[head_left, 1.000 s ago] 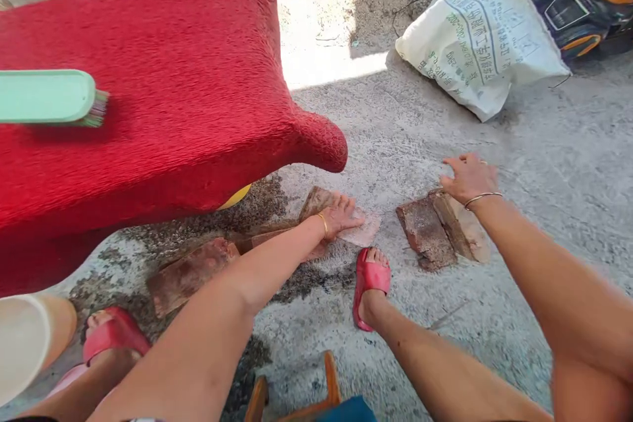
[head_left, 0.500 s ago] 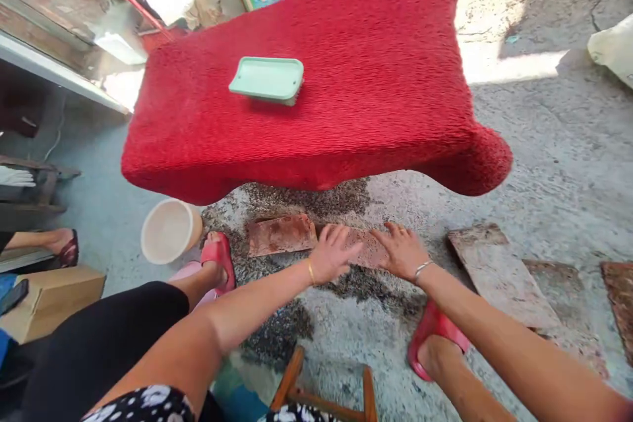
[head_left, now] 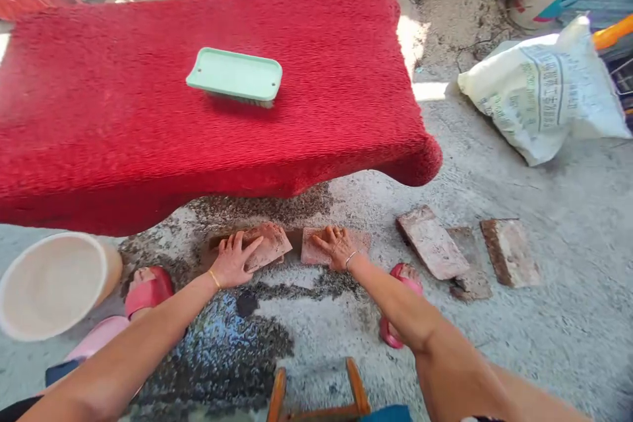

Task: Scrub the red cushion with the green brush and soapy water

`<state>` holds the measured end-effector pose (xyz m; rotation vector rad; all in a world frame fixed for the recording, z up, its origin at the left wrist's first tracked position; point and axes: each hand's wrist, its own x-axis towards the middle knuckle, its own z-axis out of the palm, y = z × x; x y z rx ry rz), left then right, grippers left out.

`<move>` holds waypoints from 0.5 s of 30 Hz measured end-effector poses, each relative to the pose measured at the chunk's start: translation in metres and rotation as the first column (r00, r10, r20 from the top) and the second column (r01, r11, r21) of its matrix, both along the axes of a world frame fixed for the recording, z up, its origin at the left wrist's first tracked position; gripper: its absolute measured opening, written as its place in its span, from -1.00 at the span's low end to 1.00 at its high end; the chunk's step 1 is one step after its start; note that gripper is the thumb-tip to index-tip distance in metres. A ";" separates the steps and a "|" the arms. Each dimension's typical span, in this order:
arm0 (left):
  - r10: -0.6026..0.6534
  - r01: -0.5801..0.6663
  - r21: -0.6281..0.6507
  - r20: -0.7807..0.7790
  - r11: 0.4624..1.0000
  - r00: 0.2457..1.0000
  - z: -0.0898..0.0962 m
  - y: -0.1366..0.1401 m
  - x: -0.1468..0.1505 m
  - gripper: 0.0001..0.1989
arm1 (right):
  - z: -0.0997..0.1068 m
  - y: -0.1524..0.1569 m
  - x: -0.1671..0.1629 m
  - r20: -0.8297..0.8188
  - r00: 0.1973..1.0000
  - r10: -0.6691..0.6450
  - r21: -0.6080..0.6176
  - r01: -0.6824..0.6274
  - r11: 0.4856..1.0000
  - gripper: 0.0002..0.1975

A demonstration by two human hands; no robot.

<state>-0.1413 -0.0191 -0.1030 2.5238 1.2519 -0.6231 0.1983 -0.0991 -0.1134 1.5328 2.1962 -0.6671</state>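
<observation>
Bottom centre: wooden stool (head_left: 321,413). Left of centre: left hand (head_left: 233,265), thumb and fingers spread on tilted brick (head_left: 271,244); grip cannot be told. Centre: right hand (head_left: 338,248), fingers wide, laid on flat brick (head_left: 311,255). Upper left to centre: draped red pile rug (head_left: 336,66) bearing mint-green scrub brush (head_left: 235,74).

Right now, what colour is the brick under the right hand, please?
The brick under the right hand is pinkish-red, clearest in the head view.

Both arms (head_left: 163,330) stretch forward, right fingers (head_left: 337,235) spread.
</observation>
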 end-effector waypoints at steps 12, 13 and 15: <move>0.500 -0.331 -0.480 0.282 0.812 0.819 0.057 -0.060 0.220 0.08 | 0.090 -0.128 0.241 0.184 0.629 -0.755 0.216 0.724 0.656 0.09; 0.555 -0.352 -0.536 0.280 0.767 0.783 0.061 -0.069 0.257 0.09 | 0.095 -0.141 0.266 0.204 0.556 -0.805 0.252 0.765 0.593 0.03; 0.659 -0.398 -0.624 0.259 0.673 0.706 0.069 -0.090 0.333 0.11 | 0.098 -0.158 0.305 0.156 0.526 -0.836 0.342 0.765 0.545 -0.19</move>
